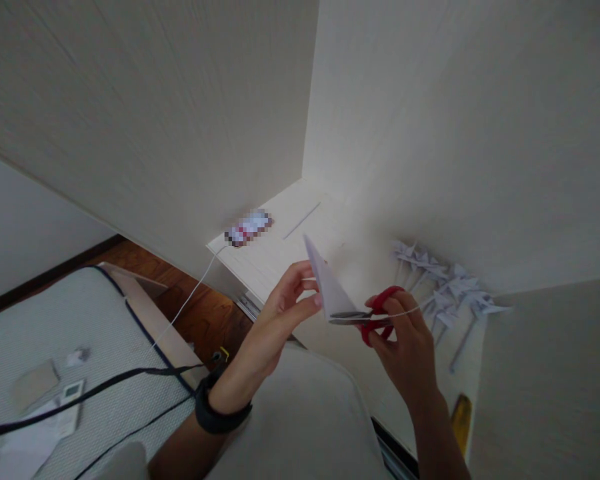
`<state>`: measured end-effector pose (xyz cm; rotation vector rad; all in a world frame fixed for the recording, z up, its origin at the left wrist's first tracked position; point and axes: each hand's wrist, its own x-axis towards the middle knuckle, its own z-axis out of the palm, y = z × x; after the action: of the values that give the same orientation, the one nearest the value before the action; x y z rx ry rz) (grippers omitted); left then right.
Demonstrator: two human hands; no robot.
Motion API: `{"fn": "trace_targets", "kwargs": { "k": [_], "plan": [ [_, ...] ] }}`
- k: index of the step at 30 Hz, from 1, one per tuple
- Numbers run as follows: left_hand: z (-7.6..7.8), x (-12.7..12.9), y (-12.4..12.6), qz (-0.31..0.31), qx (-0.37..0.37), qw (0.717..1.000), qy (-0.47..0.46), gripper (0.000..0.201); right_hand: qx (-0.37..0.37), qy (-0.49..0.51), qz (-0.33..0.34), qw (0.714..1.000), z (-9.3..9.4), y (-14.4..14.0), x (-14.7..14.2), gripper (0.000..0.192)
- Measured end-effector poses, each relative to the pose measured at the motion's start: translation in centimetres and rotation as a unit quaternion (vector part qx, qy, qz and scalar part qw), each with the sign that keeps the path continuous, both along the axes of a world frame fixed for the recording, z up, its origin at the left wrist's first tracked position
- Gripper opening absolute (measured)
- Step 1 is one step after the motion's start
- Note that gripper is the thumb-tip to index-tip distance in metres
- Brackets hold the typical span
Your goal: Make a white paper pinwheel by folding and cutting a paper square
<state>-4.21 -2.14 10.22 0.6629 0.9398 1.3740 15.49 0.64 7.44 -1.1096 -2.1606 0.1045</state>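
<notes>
While your left hand (280, 313) pinched the folded white paper (330, 288) between thumb and fingers (307, 303), your right hand (405, 340) was clenched through the red handles of the scissors (367, 317), whose blades sat at the paper's lower edge, above the pale surface (280, 250). To cut well, I judged you needed to keep the sheet taut and feed it into the blades, not chase it. From the head view, you had one pair of scissors, one folded sheet, and a cluster of paper pinwheels (443, 283) beyond, too blurred to count.
</notes>
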Motion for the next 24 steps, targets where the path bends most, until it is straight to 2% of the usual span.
{"fn": "trace_targets", "kwargs": {
  "k": [2, 4, 6, 10, 13, 21, 24],
  "plan": [
    [0.1, -0.1, -0.1, -0.030, -0.017, 0.999, -0.031, 0.027, 0.015, -0.014, -0.011, 1.000, -0.1, 0.3, 0.4, 0.016],
    [0.3, -0.1, -0.2, -0.059, -0.025, 0.996, -0.059, 0.037, 0.033, -0.023, -0.011, 0.999, -0.1, 0.5, 0.6, 0.015],
    [0.5, -0.1, -0.3, -0.057, -0.042, 0.996, -0.053, 0.042, 0.048, -0.027, -0.005, 0.998, 0.0, 0.6, 0.9, 0.014],
    [0.9, -0.1, -0.1, -0.048, -0.079, 0.996, 0.015, 0.024, 0.065, -0.041, 0.002, 0.997, 0.1, 0.7, 1.3, 0.015],
    [1.2, -0.2, 0.2, -0.073, -0.059, 0.995, 0.047, 0.014, 0.078, -0.048, -0.006, 0.996, 0.0, 0.5, 1.6, 0.016],
    [0.8, -0.5, 0.5, 0.039, -0.036, 0.995, 0.079, 0.014, 0.086, -0.022, -0.045, 0.995, -0.2, 0.9, 3.2, 0.014],
    [0.6, -0.6, 0.6, 0.074, -0.034, 0.995, 0.056, 0.015, 0.026, 0.052, -0.074, 0.996, -0.2, 0.7, 3.4, 0.012]
  ]
}}
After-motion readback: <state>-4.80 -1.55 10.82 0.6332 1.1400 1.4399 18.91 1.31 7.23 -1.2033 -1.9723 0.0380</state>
